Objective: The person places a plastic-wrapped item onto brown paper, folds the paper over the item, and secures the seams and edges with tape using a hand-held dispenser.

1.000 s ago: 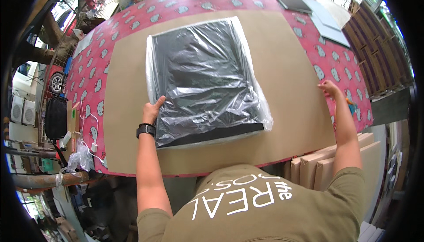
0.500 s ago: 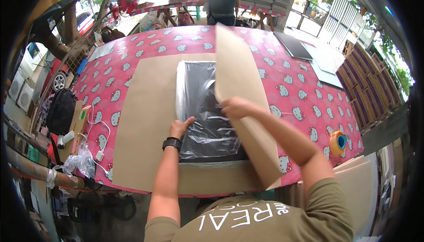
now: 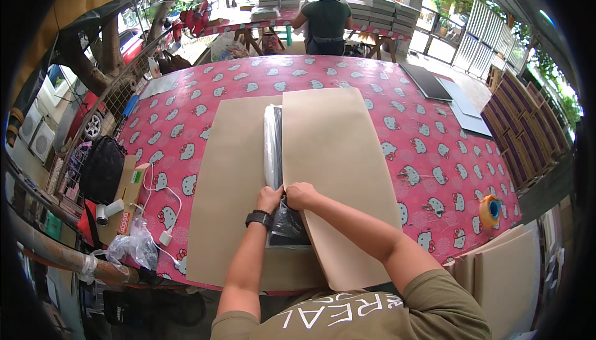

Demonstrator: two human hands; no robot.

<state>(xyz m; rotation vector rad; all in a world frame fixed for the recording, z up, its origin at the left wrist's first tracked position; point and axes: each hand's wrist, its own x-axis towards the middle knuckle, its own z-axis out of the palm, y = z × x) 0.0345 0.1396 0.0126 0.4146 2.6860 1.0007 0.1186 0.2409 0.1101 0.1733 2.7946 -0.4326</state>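
Because the right-hand flap (image 3: 338, 154) seems loosely bent rather than creased, it could spring up off the film-covered dark panel (image 3: 273, 144) if both hands lifted. Further hazards, by judgement: the panel sliding beneath the flap under uneven pressure, leaving the fold out of square; the thin film catching under a fingertip and tearing. Panel: flat, dark, in clear, wrinkled, glossy film; placed near the middle of a brown sheet (image 3: 233, 172), mostly hidden by the flap; visible parts, a narrow strip along its left side, film whitish and bunched there, and a dark lower portion near the wearer. Sheet: plain, matt, stiff-looking, its left part lying flat and uncovered. Left hand (image 3: 270, 199): at the flap's free edge, over the panel, dark band on the wrist; finger grip partly hidden, so whether it pinches film or flap cannot be told. Right hand (image 3: 301, 196): just beside the left, on the flap's edge, fingers curled together; whether they pinch it or only press cannot be told. Beneath all: a table with a pink patterned cover (image 3: 388, 95). To the right: one orange tape roll (image 3: 490, 211). To the left: one black bag (image 3: 104, 165); one crumpled clear bag (image 3: 138, 247).
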